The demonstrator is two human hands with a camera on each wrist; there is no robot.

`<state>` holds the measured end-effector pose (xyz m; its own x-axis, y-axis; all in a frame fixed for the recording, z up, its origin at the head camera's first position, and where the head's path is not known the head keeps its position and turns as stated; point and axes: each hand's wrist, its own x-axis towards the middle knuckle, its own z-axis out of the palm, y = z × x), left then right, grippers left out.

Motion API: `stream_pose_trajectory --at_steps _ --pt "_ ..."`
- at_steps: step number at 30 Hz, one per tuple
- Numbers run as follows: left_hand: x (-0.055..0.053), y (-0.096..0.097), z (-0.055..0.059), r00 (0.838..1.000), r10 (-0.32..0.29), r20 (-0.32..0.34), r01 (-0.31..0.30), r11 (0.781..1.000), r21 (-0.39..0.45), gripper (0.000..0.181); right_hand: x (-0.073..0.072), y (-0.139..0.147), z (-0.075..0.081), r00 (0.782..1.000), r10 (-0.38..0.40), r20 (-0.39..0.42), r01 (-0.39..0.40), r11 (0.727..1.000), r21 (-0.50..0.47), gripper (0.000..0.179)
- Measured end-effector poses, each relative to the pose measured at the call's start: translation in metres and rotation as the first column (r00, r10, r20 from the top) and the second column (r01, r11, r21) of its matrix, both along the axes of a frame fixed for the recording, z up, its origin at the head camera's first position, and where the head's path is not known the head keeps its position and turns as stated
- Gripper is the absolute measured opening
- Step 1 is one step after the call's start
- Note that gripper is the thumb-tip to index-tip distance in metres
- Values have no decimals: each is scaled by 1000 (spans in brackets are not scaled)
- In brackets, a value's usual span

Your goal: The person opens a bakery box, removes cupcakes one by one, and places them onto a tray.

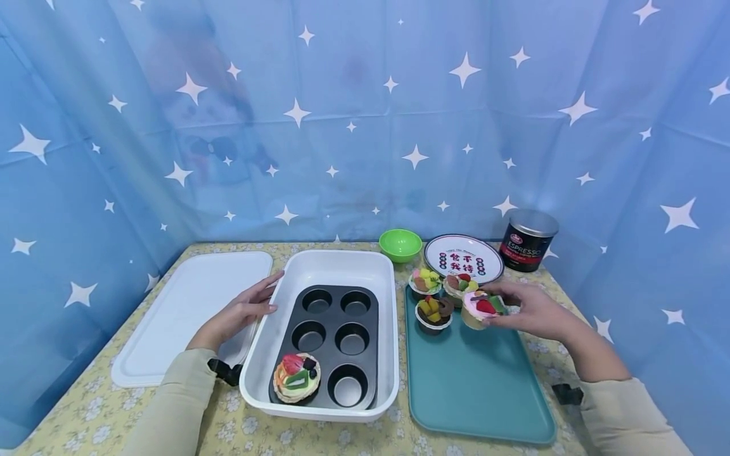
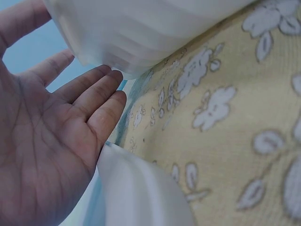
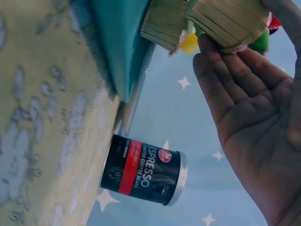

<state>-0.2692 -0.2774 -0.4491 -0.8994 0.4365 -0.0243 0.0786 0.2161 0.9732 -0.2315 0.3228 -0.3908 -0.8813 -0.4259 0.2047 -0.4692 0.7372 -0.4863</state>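
Note:
My right hand (image 1: 533, 307) grips a cupcake (image 1: 481, 310) with pink cream and a strawberry slice, thumb and fingers about its sides, over the back of the teal tray (image 1: 467, 386). In the right wrist view the fingertips lie against its tan ribbed cup (image 3: 230, 23). Several other topped cupcakes (image 1: 433, 313) stand close by. My left hand (image 1: 236, 313) rests at the left rim of the white tub (image 1: 393, 329), its fingers loosely extended. Inside the tub lies a dark muffin tin (image 1: 331, 364), with a fruit-topped cupcake (image 1: 296, 378) in its front left cup.
A white lid (image 1: 188, 304) lies left of the tub, partly under my left forearm. Behind the tray are a green bowl (image 1: 400, 247), a white plate (image 1: 464, 256) with printed characters and a black espresso can (image 1: 527, 244). A starry blue curtain (image 1: 353, 126) hangs behind the table.

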Motion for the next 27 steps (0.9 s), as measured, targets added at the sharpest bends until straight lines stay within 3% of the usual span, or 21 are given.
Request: stream_pose_trajectory --at_steps 12,27 --pt "-1 -1 1 1000 -13 -2 13 1000 10 78 -6 -4 -10 996 8 84 -13 999 52 72" --pt "-1 0 -1 1000 0 3 0 1000 2 79 -9 -4 -17 991 50 122 -57 997 57 75"
